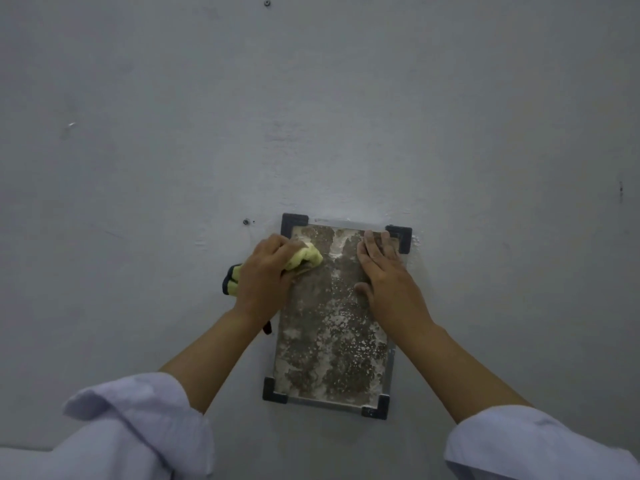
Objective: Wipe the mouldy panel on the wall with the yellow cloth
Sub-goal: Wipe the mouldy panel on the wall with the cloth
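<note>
A rectangular mouldy panel (332,341) with a metal frame and dark corner brackets hangs on the grey wall, blotched brown and white. My left hand (265,271) is closed on a bunched yellow cloth (304,258) with a dark edge, pressing it on the panel's upper left part. A tail of the cloth sticks out left of that hand. My right hand (381,268) lies flat, fingers together, on the panel's upper right area near the top right bracket (401,237). Both forearms reach up from rolled white sleeves.
The grey wall (311,116) fills the view. A small screw (246,222) sits left of the panel's top corner, another screw (267,2) near the top edge. A small dark red thing (267,328) shows beside my left wrist at the panel's left edge.
</note>
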